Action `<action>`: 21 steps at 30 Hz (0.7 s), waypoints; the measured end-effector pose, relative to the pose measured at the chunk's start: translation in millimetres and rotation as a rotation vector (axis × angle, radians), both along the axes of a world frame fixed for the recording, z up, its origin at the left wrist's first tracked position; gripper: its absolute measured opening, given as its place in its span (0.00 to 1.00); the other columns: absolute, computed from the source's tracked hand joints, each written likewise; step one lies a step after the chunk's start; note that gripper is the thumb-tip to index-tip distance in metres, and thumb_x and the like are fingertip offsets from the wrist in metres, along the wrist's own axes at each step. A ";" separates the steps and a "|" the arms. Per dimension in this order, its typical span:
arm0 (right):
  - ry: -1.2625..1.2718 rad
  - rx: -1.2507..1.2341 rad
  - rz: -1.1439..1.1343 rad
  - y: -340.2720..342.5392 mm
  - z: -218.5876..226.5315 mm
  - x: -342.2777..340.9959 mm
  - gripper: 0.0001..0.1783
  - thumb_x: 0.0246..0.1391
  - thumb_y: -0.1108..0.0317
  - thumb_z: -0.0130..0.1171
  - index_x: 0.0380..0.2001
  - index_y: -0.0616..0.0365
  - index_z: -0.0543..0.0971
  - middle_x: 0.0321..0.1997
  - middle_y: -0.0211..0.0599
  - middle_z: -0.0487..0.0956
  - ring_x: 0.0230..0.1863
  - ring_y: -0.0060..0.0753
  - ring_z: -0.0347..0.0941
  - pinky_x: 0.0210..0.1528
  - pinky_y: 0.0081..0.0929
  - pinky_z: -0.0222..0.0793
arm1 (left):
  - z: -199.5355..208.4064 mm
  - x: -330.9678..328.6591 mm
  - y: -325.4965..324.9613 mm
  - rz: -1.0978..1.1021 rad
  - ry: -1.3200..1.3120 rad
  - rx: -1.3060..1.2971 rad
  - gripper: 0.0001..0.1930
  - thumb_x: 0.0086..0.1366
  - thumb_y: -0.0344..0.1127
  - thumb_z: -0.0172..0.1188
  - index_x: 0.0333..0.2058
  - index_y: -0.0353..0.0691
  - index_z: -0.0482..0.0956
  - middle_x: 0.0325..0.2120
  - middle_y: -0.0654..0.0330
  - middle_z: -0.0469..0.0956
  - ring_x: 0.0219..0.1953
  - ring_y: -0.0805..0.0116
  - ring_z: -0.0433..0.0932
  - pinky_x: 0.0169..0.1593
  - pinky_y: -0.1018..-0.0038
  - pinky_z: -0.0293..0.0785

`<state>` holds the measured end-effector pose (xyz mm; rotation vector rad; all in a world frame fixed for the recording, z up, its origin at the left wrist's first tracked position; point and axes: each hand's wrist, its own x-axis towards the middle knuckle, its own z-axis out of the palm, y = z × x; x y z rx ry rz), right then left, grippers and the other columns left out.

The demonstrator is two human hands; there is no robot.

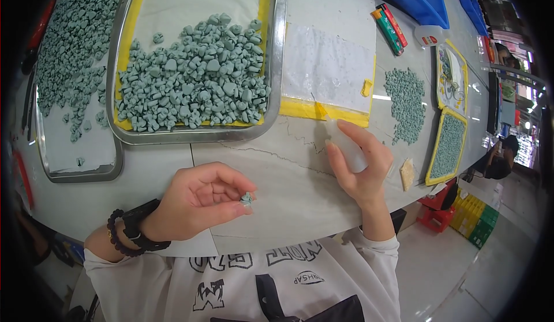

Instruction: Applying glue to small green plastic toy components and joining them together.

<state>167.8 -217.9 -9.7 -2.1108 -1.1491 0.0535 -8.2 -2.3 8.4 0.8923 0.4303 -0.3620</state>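
plainly, taking the middle of the view as the clock's centre, the left hand [205, 200] is at eight o'clock, pinching one small blue-green nugget [246, 199] between thumb and index finger, its other fingers curled in; only the tips touch it, likely so that most of so small a piece can be seen. a bead bracelet [115, 238] and a black wrist strap [135, 224] circle that wrist. at three o'clock the right hand [372, 160] grasps a translucent squeeze bottle [351, 153], thumb and index finger around it, the narrow end toward eleven, a hold that probably leaves its sides free to be pressed. beyond, a steel tray [190, 136] between ten and eleven holds heaped nuggets [199, 76], its raised rim presumably there to stop them rolling off. at one o'clock lies a white board [329, 50] edged with yellow tape, perhaps taped to fix its film. past it, at half past one, are two lighters [392, 33]; smaller nuggets [405, 105] spread loose at two, just short of a yellow-edged tray [443, 179] at three. farther off, toward four, yellow crates [466, 212] are on the floor.
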 end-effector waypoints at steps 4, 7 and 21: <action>0.006 -0.003 0.001 0.6 0.9 -0.2 0.17 0.40 0.77 0.65 0.38 0.67 0.77 0.34 0.44 0.81 0.32 0.32 0.79 0.36 0.21 0.72 | -0.4 -0.3 -0.1 0.002 -0.006 -0.002 0.12 0.54 0.15 0.56 0.38 0.29 0.71 0.37 0.55 0.74 0.40 0.70 0.77 0.45 0.76 0.75; 0.021 -0.034 -0.007 0.8 2.5 -0.9 0.17 0.40 0.76 0.65 0.38 0.66 0.77 0.34 0.45 0.81 0.33 0.33 0.79 0.37 0.21 0.72 | -0.8 -0.4 0.0 -0.003 -0.008 0.005 0.12 0.54 0.15 0.56 0.39 0.29 0.71 0.37 0.55 0.74 0.40 0.70 0.77 0.45 0.76 0.75; -0.299 -0.066 0.029 1.6 -0.7 -7.4 0.28 0.29 0.77 0.66 0.43 0.59 0.77 0.20 0.32 0.70 0.17 0.30 0.62 0.19 0.22 0.58 | -0.4 -2.5 -0.2 -0.016 -0.022 0.028 0.13 0.54 0.16 0.56 0.40 0.30 0.71 0.38 0.56 0.74 0.40 0.73 0.75 0.46 0.76 0.75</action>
